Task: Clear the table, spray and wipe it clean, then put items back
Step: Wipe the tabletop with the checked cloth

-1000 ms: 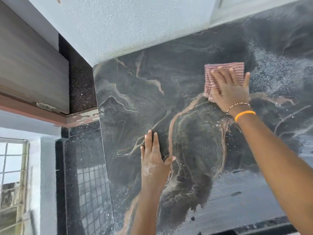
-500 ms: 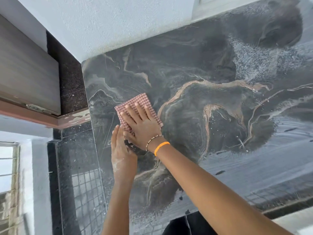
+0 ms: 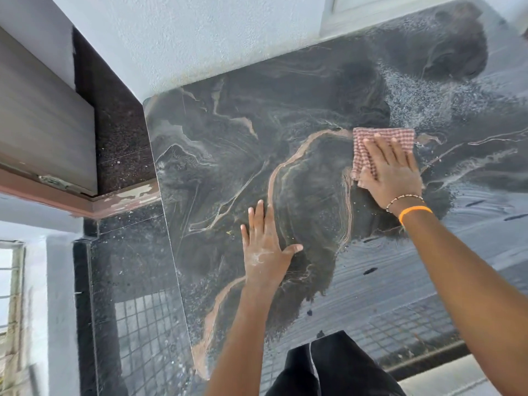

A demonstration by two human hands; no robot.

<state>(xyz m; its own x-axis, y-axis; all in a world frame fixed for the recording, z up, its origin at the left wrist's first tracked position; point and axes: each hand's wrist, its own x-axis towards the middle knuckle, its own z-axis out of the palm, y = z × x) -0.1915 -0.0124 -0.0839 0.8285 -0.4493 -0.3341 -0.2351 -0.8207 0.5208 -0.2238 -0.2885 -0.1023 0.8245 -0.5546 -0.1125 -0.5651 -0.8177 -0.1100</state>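
Rightward went the right hand (image 3: 391,172), pressing one cloth (image 3: 383,141) on table (image 3: 228,138).

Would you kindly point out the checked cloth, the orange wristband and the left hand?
checked cloth (image 3: 383,135): head view, bare far edge above the fingers.
orange wristband (image 3: 415,211): head view, middle of the band.
left hand (image 3: 264,252): head view, back of the hand.

A textured white wall (image 3: 214,38) fills the top. Left of the wall stands a grey wooden cabinet door (image 3: 43,124); below that, a barred window (image 3: 11,295).
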